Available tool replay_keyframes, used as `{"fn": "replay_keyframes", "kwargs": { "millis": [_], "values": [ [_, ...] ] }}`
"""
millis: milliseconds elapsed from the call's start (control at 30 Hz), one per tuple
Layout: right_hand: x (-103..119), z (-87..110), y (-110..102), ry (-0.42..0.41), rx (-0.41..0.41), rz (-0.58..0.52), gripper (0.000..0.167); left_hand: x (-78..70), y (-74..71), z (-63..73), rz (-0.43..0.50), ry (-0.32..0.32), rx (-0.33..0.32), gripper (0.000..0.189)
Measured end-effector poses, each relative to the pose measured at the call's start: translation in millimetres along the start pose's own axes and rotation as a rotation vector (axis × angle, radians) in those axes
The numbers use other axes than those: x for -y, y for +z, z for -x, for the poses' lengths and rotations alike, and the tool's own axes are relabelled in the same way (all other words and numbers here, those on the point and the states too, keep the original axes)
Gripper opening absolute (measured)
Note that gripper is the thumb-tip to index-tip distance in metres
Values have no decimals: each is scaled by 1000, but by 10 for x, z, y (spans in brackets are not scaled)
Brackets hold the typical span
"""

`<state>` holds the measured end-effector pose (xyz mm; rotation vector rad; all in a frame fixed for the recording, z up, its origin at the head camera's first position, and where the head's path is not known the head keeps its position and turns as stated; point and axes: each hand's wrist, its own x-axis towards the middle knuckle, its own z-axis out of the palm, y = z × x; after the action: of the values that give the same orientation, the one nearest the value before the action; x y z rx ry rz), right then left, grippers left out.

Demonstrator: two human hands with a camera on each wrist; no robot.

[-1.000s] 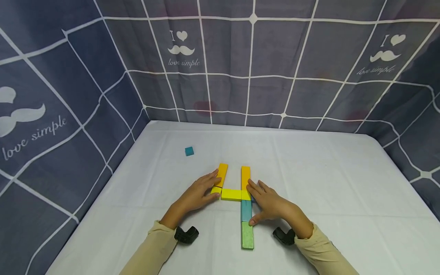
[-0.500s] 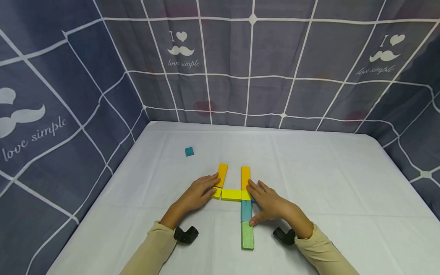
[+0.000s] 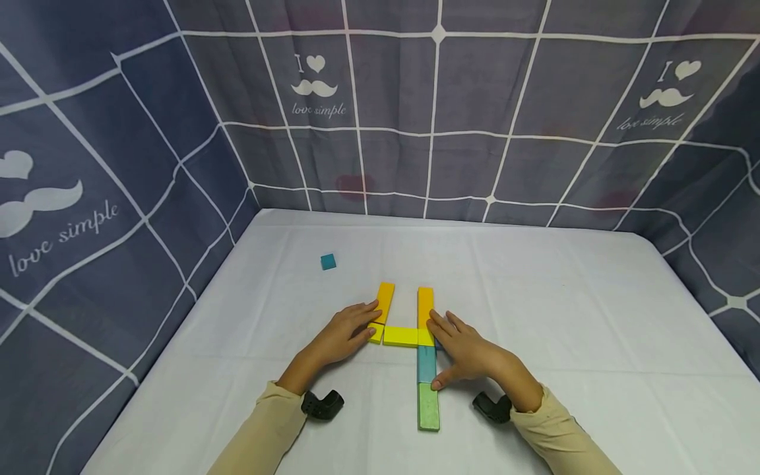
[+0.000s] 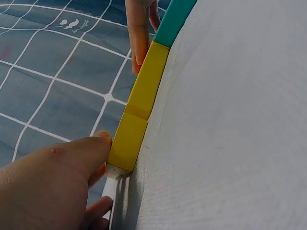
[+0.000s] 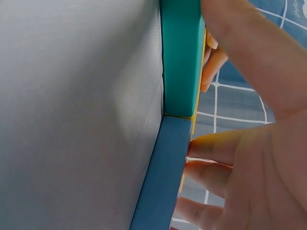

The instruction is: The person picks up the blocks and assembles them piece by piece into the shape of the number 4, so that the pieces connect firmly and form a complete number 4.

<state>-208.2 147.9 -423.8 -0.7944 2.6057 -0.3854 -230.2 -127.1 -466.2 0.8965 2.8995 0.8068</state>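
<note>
Flat blocks lie joined in a pattern on the white cloth. My left hand rests at the left side, its extended fingers touching an orange block and a short yellow block. A longer yellow block runs right to a yellow square. Above that square stands another orange block; below it come a teal block and a green block. My right hand is spread, fingertips on a blue block mostly hidden in the head view, thumb beside the teal-green joint.
A small teal cube lies apart, farther back and left on the table. Dark grid-patterned curtains rise behind and at both sides. A black wrist camera hangs under each forearm.
My left thumb has drawn back slightly to the left, baring more of the short yellow block. The blocks and my right hand look unmoved.
</note>
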Motion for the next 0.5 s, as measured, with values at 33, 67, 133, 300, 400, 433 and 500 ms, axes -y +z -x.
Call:
{"fn": "replay_keyframes", "kwargs": {
  "millis": [33,67,133,300,400,433,500],
  "values": [
    [-2,0,-1,0,1,-2,110,1,0,0,0,0,-1,41],
    [-2,0,-3,-1,2,-3,110,0,-2,1,2,1,-2,41],
    [-3,0,-6,-4,3,-3,110,-1,-4,1,5,3,-5,41],
    [-10,-1,-2,-14,-5,-1,110,6,-2,1,6,0,-3,41],
    [-13,2,2,-19,-11,-5,110,10,1,1,7,3,-2,41],
    [-14,2,5,-18,-11,-7,110,10,2,1,8,3,-1,41],
    [-15,3,9,-16,-11,-12,110,10,5,1,9,4,1,41]
  ]
}}
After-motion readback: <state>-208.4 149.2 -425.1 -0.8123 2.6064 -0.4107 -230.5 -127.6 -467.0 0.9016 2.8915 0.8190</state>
